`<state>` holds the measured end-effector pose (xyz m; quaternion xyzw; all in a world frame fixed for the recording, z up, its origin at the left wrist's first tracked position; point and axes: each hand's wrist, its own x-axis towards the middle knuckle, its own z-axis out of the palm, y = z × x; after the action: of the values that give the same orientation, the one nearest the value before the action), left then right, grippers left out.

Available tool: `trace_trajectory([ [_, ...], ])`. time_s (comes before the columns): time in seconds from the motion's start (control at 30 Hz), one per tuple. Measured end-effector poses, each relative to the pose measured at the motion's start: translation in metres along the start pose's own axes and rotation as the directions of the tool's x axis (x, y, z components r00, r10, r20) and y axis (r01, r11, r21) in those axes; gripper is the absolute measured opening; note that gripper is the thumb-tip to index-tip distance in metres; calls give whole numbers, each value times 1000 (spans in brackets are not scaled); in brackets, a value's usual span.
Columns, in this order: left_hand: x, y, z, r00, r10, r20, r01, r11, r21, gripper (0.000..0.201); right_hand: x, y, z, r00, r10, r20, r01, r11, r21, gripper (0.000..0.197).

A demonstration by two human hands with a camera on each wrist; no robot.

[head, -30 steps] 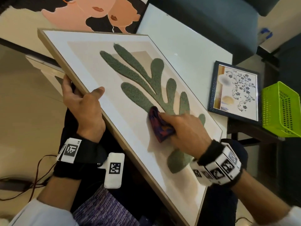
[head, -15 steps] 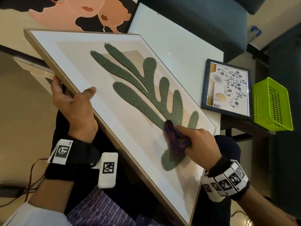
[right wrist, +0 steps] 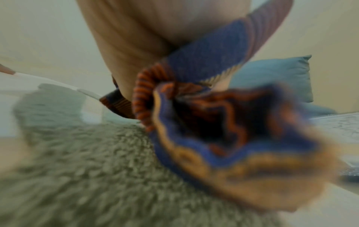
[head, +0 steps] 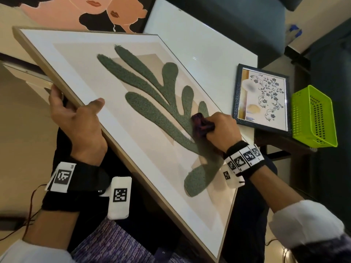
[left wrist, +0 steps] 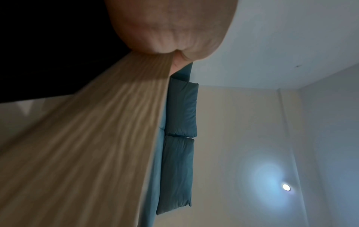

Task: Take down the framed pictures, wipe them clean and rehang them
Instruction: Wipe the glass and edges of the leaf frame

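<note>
1. Left hand [head: 76, 122] has its grip clamped on the long edge of the large light-wood framed picture [head: 62, 88], thumb lying over the white mat on the front, fingers wrapped round behind.
2. From the left wrist view, the palm [left wrist: 169, 26] sits tight against the frame's wooden edge [left wrist: 87, 145], with blue cushions [left wrist: 178, 135] visible beyond it.
3. Right hand [head: 222, 131] is bunched round a crumpled purple and orange patterned cloth [head: 201, 125], pressing it onto the glass.
4. That cloth sits on the picture's dark green leaf shape [head: 152, 95], near the frame's right-hand edge, where the lower lobes join the stem.
5. Up close in the right wrist view, the cloth [right wrist: 223, 130] is blurred and bulges out of the fist, resting right on the speckled green print [right wrist: 87, 169].
6. The big picture is tilted, its lower part across the person's lap and its far corner over the white worktop [head: 199, 46].
7. On that worktop, just beside the right hand, lies a small dark-framed picture with a blue floral vine [head: 264, 97].
8. Next to it, at the right, stands a lime-green perforated plastic basket [head: 313, 118].
9. At the top, partly behind the big frame, a painting of peach-toned faces on black [head: 106, 12] lies flat.
</note>
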<state>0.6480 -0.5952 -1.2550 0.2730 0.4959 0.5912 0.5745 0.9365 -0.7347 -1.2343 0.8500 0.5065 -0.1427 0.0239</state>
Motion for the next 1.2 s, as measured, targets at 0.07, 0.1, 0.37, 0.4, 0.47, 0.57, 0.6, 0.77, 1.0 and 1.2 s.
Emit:
trace_trajectory([
  [0.07, 1, -1, 0, 1000, 4, 0, -4, 1000, 0, 77, -3, -1, -3, 999, 9, 35, -9, 1000, 18, 19],
  [0.1, 1, -1, 0, 1000, 5, -3, -5, 1000, 2, 77, -10, -1, -4, 998, -1, 58, -1, 999, 40, 18],
  [0.37, 6, -5, -3, 1000, -3, 21, 3, 1000, -2, 76, -11, 5, -1, 996, 51, 78, -64, 983, 171, 18],
  [0.4, 6, -5, -4, 1000, -3, 25, 4, 1000, -2, 76, 2, 6, 0, 996, 70, 48, -77, 983, 166, 19],
  [0.47, 6, -4, -4, 1000, -4, 28, 4, 1000, -10, 76, 30, 8, 0, 992, 123, 5, -122, 979, 165, 23],
  [0.57, 4, -3, -3, 1000, 1, 26, -1, 1000, 1, 76, 60, 10, -3, 973, 231, -2, -225, 951, 210, 29],
  [0.6, 3, -3, -3, 1000, 4, 21, -4, 1000, 4, 76, 62, 9, -6, 968, 249, 1, -243, 945, 218, 29],
  [0.77, 1, -5, -2, 1000, -3, 11, 2, 1000, 26, 75, 10, 13, 0, 991, 131, 29, -134, 967, 219, 28],
  [1.0, 3, -3, 0, 1000, 15, 15, -15, 999, 29, 75, 41, 14, 6, 983, 185, -13, -179, 964, 195, 22],
  [1.2, 2, -2, 0, 1000, 10, 5, -10, 1000, -12, 76, 95, 21, -4, 946, 324, 5, -321, 934, 158, 19],
])
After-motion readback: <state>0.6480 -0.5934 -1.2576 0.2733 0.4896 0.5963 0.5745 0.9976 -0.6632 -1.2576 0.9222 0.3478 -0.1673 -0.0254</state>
